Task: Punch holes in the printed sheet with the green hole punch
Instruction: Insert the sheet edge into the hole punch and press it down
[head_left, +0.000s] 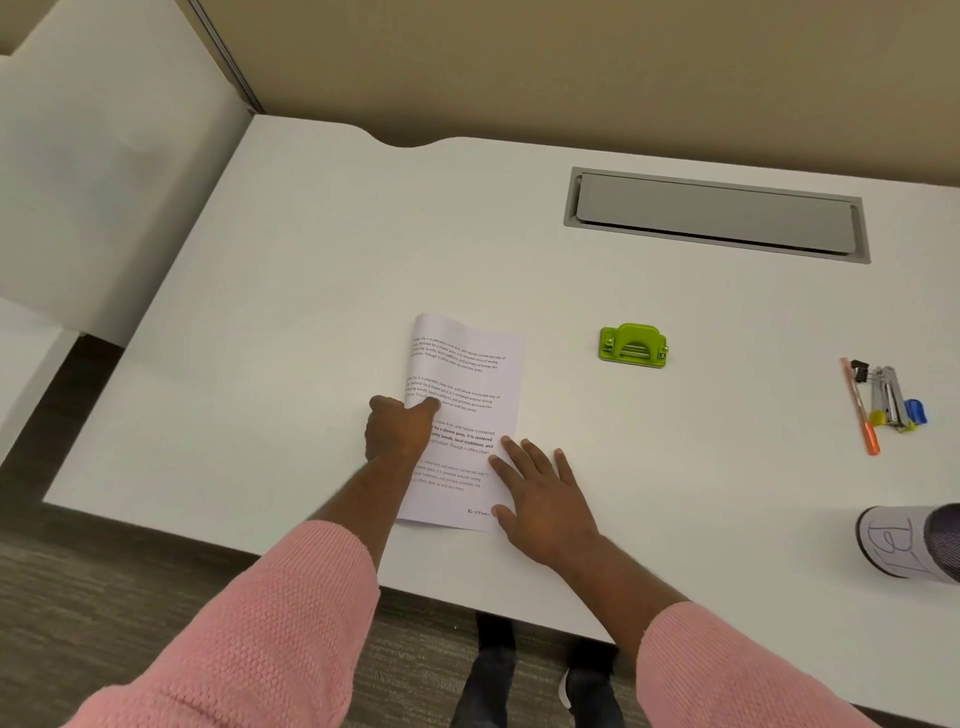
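- The printed sheet (467, 415) lies folded lengthwise near the front edge of the white bench (311, 286), its fold along the left.
- The left hand (397, 431) is curled, fingers pressing the folded edge; the right hand (540, 493) lies open and flat on the sheet's right edge.
- The green hole punch (633, 346) sits untouched, well apart to the right.
- To my eye, the fold wants a firm crease with edges matched, so the holes land centred.

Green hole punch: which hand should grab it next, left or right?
Right. The right hand lies flat on the printed sheet's right edge, nearer the green hole punch. The left hand grips the sheet's folded left edge.
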